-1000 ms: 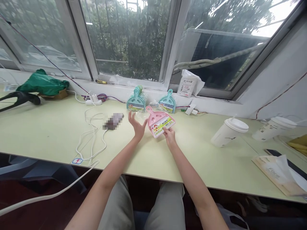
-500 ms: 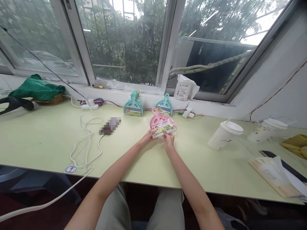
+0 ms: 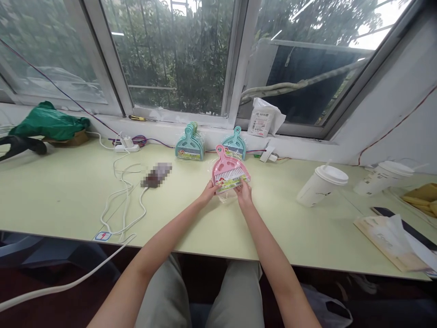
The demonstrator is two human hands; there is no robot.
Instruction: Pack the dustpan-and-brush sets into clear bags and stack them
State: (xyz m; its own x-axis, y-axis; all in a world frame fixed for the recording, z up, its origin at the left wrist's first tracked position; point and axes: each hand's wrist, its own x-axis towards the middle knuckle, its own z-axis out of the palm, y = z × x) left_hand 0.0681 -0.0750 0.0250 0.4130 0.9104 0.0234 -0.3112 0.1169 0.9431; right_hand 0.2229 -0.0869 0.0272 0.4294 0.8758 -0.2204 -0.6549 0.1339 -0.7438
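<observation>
A long, pale yellow-green table [image 3: 68,191] runs across the middle of the frame below the window. At far left lies a crumpled green plastic bag [image 3: 49,122] on a brown box. White cables [image 3: 124,191] loop left of centre, running up to a white power strip [image 3: 127,147]. At the back, centre, stand bagged teal dustpan sets [image 3: 190,148]. Right of centre a white lidded paper cup [image 3: 321,184] leans tilted, a second lidded paper cup [image 3: 382,176] farther right. A flat brown paper packet [image 3: 389,241] lies at lower right.

Both forearms bare, no sleeves in view. Left hand [image 3: 209,191] and right hand [image 3: 244,193] bare: no gloves, rings, watch or bands visible. Legs in light grey-beige trousers [image 3: 235,296], fabric plain, slightly creased.
</observation>
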